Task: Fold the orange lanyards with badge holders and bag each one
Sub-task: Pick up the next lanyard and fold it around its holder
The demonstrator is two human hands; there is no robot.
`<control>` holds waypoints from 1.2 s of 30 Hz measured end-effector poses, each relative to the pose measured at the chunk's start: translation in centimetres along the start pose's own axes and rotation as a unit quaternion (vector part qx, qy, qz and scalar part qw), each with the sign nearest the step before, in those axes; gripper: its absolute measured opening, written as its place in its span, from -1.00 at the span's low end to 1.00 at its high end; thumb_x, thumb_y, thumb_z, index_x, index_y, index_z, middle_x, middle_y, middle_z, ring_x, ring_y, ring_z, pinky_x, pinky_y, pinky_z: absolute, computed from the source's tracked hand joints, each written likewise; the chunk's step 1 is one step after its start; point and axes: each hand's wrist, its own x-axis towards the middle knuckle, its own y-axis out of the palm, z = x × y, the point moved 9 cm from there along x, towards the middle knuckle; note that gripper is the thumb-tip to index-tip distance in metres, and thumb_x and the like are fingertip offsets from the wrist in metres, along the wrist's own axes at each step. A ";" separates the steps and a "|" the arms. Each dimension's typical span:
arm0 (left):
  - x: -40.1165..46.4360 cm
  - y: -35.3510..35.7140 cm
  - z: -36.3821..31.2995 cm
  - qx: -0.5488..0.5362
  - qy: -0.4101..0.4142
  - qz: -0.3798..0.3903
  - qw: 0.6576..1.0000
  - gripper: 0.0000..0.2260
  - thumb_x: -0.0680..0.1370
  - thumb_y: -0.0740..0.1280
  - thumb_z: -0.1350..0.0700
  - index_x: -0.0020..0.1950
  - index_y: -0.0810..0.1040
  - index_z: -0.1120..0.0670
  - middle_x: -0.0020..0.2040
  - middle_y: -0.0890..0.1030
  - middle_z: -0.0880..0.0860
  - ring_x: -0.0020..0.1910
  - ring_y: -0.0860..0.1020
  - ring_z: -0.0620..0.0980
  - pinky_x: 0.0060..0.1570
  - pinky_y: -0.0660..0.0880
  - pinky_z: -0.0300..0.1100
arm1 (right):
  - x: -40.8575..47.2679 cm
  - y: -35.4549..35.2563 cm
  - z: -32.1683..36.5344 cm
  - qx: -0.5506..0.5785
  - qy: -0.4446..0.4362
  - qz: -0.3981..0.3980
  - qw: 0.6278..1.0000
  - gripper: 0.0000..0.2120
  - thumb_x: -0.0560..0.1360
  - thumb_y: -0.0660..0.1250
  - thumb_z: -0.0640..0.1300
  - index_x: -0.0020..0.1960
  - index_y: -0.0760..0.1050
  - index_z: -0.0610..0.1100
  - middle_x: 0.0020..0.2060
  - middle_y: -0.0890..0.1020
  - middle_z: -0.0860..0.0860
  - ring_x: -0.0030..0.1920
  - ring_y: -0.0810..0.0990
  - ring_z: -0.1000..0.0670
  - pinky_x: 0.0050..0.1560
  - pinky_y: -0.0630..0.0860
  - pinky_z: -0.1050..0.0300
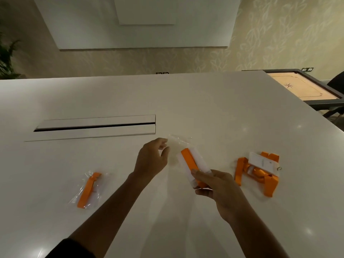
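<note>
My right hand [214, 185] grips the near end of a folded orange lanyard with its white badge holder [193, 162]. The far end of this bundle sits inside the mouth of a clear plastic bag [176, 146]. My left hand [152, 159] pinches the bag's left edge with fingertips. On the left of the table lies a bagged lanyard [89, 189], sealed in clear plastic. To the right lies a loose pile of orange lanyards with a white badge holder [258, 168] on top.
The white table [186, 101] has a long cable slot with flaps [95, 126] set into it at the left centre. A carrom board on a dark stand [305, 88] sits beyond the table's right edge. A plant [7, 56] is at far left.
</note>
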 end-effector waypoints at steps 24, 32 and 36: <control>4.9 9.4 3.8 0.100 -0.040 0.025 0.994 -0.05 0.45 0.56 -0.08 0.67 0.06 0.03 0.27 0.58 0.04 0.35 0.52 0.09 0.53 0.14 0.38 | 1.9 -4.4 -0.6 0.028 -0.038 -0.011 0.999 -0.62 0.18 0.64 0.23 -0.11 0.81 0.04 -0.17 0.79 0.05 -0.15 0.79 -0.01 -0.15 0.71 0.20; 4.8 6.4 2.5 -0.108 -0.019 -0.019 0.994 -0.35 0.50 0.57 0.15 0.55 0.41 0.03 -0.07 0.65 -0.08 -0.06 0.63 -0.12 0.23 0.60 -0.11 | 1.3 -5.8 0.5 0.028 -0.072 -0.054 0.996 -0.51 0.19 0.64 0.22 -0.03 0.75 -0.08 -0.15 0.79 0.06 -0.12 0.79 -0.03 -0.14 0.72 0.17; 4.2 3.6 1.2 -0.167 -0.012 -0.019 0.986 -0.34 0.43 0.63 0.14 0.49 0.48 0.02 -0.08 0.73 -0.07 -0.05 0.69 -0.16 0.15 0.56 -0.35 | 0.5 -6.0 2.6 0.020 -0.117 -0.046 0.992 -0.73 0.23 0.60 0.21 -0.12 0.78 0.15 -0.16 0.77 0.10 -0.09 0.79 -0.02 -0.16 0.72 0.19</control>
